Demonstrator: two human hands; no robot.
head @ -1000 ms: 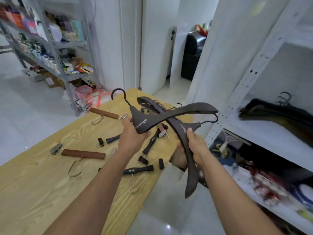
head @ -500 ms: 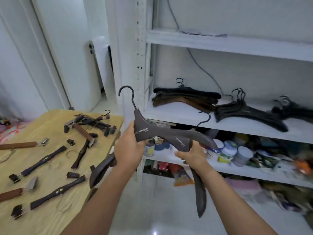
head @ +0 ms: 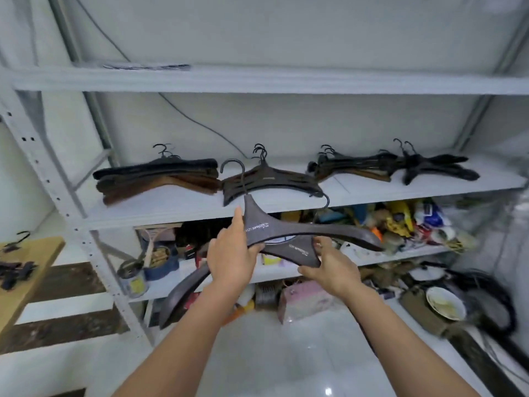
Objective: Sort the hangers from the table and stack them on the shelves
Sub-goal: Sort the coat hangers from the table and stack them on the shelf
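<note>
Head view: the fingers (head: 240,222) of the left hand (head: 232,262) are clamped on the neck of the upper hanger (head: 257,224), thumb laid up its face. The right hand (head: 329,267) pinches the centre of the lower hanger (head: 297,252), which lies crossed under the first, one arm drooping down-left. Both hangers are held in the air just in front of the middle shelf (head: 171,207), below its front edge. Four piles sit on that shelf, and the dark stack (head: 269,180) directly behind looks like the matching kind. The step in hand seems to be squaring the pair before placing. Next, the hooks likely need turning the same way, then both lifted over the edge and laid on that pile. More hangers wait on the table (head: 34,253) at left.
</note>
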